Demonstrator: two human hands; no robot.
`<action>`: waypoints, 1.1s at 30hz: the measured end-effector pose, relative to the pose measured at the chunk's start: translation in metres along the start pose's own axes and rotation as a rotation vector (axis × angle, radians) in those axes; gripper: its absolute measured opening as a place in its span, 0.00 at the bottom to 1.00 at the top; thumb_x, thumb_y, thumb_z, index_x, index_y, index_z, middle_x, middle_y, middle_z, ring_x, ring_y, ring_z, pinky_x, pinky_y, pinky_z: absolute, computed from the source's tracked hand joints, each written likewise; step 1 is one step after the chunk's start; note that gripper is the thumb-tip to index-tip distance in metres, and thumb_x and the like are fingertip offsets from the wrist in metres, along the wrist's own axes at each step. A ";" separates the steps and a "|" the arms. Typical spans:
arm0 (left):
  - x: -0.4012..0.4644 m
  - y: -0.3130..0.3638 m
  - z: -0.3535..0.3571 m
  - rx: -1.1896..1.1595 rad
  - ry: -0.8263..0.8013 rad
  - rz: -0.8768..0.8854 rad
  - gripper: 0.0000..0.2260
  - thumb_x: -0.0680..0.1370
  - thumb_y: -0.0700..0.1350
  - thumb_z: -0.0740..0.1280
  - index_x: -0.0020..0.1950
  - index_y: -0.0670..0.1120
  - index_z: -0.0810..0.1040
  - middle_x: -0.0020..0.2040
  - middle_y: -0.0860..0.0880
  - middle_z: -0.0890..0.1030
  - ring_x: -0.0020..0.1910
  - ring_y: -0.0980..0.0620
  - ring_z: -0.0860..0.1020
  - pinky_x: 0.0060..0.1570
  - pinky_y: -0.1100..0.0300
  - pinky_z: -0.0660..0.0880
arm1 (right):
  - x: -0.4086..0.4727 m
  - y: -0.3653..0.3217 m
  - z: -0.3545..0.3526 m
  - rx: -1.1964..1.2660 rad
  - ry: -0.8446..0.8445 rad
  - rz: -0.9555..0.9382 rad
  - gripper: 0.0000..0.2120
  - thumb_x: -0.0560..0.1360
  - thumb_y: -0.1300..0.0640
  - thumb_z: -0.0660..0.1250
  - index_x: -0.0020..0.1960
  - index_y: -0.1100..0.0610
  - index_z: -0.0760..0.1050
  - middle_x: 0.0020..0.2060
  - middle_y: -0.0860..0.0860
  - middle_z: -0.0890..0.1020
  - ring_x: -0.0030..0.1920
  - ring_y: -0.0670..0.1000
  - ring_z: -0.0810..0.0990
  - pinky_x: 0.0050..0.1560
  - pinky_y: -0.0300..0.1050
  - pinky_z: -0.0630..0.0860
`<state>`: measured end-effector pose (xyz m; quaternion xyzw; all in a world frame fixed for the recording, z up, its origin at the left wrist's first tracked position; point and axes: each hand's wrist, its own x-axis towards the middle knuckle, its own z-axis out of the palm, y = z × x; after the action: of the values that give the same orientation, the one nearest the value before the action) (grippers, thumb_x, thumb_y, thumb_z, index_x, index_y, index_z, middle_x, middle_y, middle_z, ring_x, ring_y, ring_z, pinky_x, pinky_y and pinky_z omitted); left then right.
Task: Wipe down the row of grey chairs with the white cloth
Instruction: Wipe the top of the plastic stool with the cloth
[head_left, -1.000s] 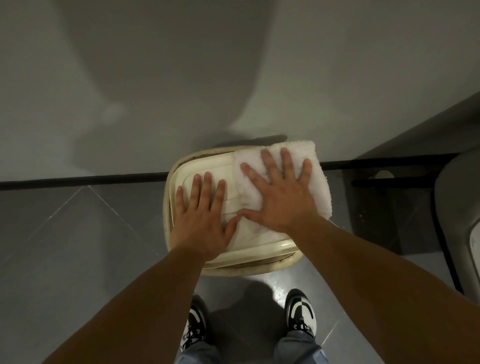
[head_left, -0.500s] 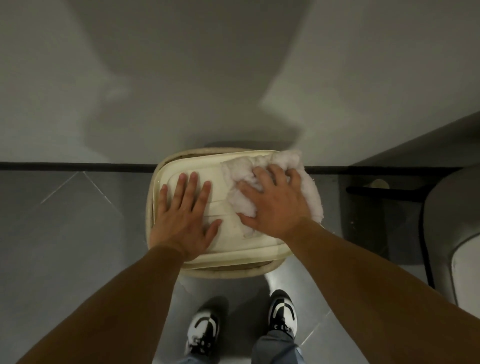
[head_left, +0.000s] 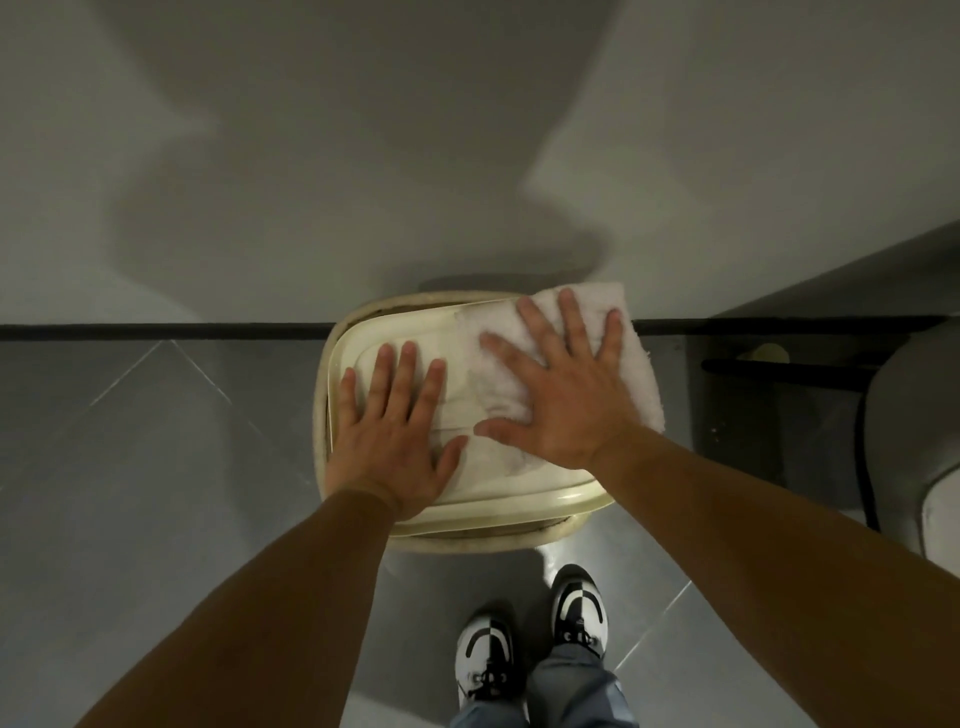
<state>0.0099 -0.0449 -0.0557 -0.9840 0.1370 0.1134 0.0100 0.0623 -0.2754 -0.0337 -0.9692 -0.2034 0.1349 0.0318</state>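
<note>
The white cloth (head_left: 640, 374) lies spread over the far right part of a cream plastic lid (head_left: 519, 486), hanging a little past its right side. My right hand (head_left: 566, 400) presses flat on the cloth with fingers spread. My left hand (head_left: 397, 441) rests flat and bare on the left half of the lid, holding nothing. The cream lid sits on a low cream container against the wall. One grey chair (head_left: 914, 415) shows only as a curved edge at the far right.
A pale wall fills the upper half, with a black skirting strip (head_left: 156, 331) where it meets the grey tiled floor (head_left: 156, 467). A black bar (head_left: 779, 366) of the chair frame runs low at the right. My two shoes (head_left: 485, 654) stand just before the container.
Half a second ago my right hand had the cloth bunched under curled fingers; now the cloth is spread flat again and the fingers are splayed. My left hand has stayed on the lid.
</note>
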 end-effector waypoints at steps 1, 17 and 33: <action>0.000 0.000 0.000 -0.003 -0.003 0.002 0.37 0.78 0.68 0.47 0.80 0.48 0.45 0.80 0.43 0.43 0.78 0.41 0.42 0.72 0.34 0.47 | 0.002 -0.002 0.000 0.028 -0.007 0.030 0.47 0.68 0.16 0.37 0.82 0.37 0.43 0.83 0.50 0.42 0.80 0.62 0.33 0.72 0.74 0.32; -0.002 0.000 0.005 0.023 0.018 0.016 0.36 0.78 0.68 0.45 0.80 0.48 0.46 0.80 0.43 0.42 0.78 0.41 0.41 0.72 0.34 0.47 | -0.009 -0.015 0.009 -0.034 0.064 0.063 0.35 0.75 0.24 0.49 0.77 0.40 0.60 0.77 0.56 0.64 0.74 0.64 0.58 0.71 0.74 0.55; 0.015 0.010 -0.044 0.313 -0.153 -0.008 0.41 0.73 0.71 0.28 0.80 0.48 0.40 0.80 0.44 0.40 0.77 0.45 0.37 0.72 0.39 0.35 | -0.092 0.051 -0.026 0.011 0.115 0.024 0.22 0.73 0.37 0.62 0.63 0.45 0.72 0.62 0.54 0.73 0.59 0.60 0.70 0.57 0.63 0.69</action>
<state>0.0312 -0.0606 -0.0159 -0.9595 0.1477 0.1655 0.1737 0.0078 -0.3590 0.0087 -0.9776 -0.1887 0.0806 0.0471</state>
